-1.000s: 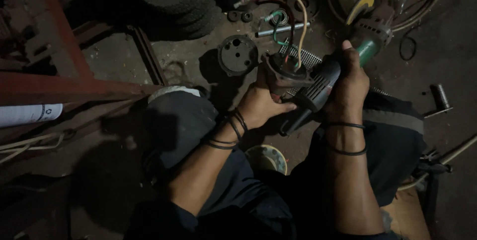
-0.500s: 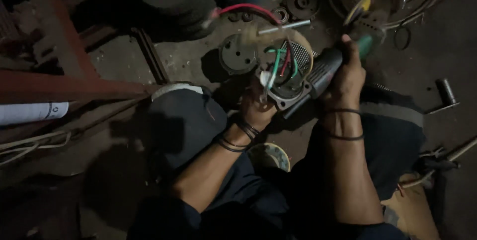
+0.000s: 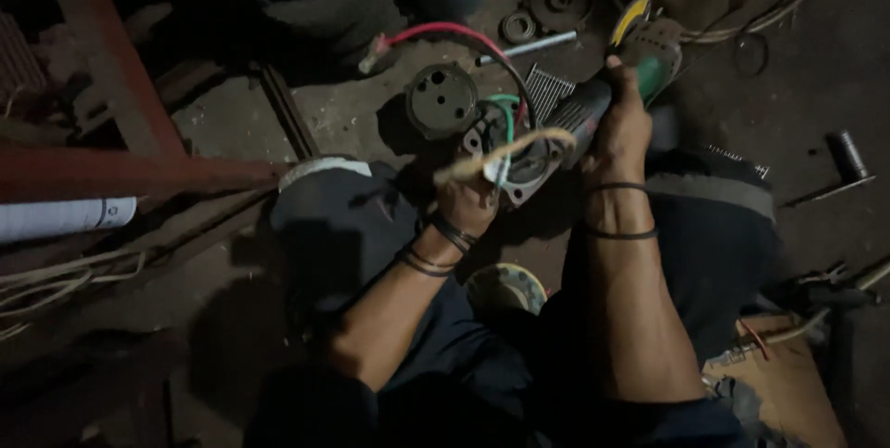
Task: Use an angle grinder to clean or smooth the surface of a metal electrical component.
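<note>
Raised higher now, the motor housing (image 3: 519, 147) sits clamped in both hands' grip (image 3: 468, 202) (image 3: 623, 128).

A dull grey cast-metal motor housing (image 3: 519, 156), matt and grimy, trails smooth plastic-coated wires in green, red and pale yellow (image 3: 505, 147). The ribbed dark plastic body of a green power tool (image 3: 593, 110) looks matt, and a round dark metal end cap with holes (image 3: 441, 100) lies dusty on the rough, stained concrete floor (image 3: 334, 114). Beside it are a rusty red-painted steel beam (image 3: 120, 173), a shiny metal rod (image 3: 528, 47) and soft dark cloth trousers (image 3: 343, 226).
</note>
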